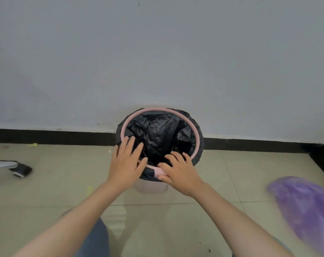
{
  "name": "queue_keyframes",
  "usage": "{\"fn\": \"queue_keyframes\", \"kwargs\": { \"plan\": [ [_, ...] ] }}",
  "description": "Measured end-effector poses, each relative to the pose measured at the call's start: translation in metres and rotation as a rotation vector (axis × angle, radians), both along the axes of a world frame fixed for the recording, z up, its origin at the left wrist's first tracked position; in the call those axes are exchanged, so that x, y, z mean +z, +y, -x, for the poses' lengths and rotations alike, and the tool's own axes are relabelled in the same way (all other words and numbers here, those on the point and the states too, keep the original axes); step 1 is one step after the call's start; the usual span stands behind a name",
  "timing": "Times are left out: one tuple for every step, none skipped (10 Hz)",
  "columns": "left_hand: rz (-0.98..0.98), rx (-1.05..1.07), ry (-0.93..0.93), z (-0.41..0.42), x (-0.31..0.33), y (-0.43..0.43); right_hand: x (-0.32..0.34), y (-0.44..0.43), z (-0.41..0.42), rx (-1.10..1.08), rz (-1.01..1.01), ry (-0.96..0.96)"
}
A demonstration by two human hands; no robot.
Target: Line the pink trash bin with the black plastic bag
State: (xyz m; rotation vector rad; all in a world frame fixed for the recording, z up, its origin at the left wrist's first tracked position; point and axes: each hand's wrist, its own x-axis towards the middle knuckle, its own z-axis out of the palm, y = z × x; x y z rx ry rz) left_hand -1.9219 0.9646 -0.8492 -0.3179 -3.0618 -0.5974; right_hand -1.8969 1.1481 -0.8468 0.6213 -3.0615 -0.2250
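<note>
Tiled floor by wall | pink trash bin (pixel 151 189) lined with black plastic bag (pixel 158 132) | left hand (pixel 126 160) spread flat, right hand (pixel 177 172) pressing near rim, neither clenched

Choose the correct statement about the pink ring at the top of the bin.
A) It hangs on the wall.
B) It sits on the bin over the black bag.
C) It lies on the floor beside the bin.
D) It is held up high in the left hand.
B: the pink ring circles the top of the bin, with the black bag inside it and folded out under it.
</note>
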Motion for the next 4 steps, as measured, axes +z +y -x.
{"fn": "queue_keyframes", "kwargs": {
  "plan": [
    [0.128, -0.099, -0.057, -0.004, -0.013, 0.011, 0.008, -0.007, 0.012, -0.041, -0.033, -0.074],
    [0.184, -0.065, -0.057, -0.001, -0.015, 0.01, 0.009, -0.005, 0.012, -0.078, -0.033, -0.135],
    [0.285, -0.095, -0.115, -0.006, -0.012, 0.008, 0.015, -0.01, 0.002, -0.079, 0.072, -0.236],
    [0.16, -0.064, -0.028, -0.005, -0.013, 0.011, 0.046, -0.015, -0.005, -0.198, 0.356, -0.217]
  ]
}}
